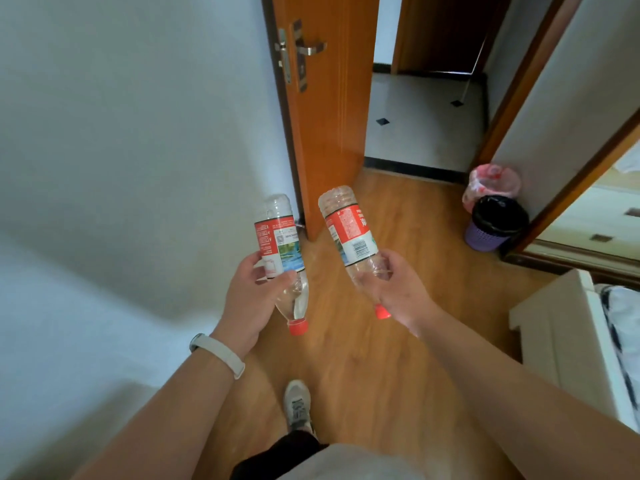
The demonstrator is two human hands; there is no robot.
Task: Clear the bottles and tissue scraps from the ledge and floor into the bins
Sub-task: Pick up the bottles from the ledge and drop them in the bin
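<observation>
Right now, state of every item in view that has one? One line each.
left hand: closed around left bottle
right hand: closed around right bottle
left bottle: capped, cap end down, held
right bottle: capped, cap end down, held
purple bin: upright, black liner, open top
pink-bagged bin: upright behind the purple one, contents not visible
door: open

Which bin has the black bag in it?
The purple bin, the nearer of the two by the wall. The bin behind it has a pink-and-white bag instead.
</observation>
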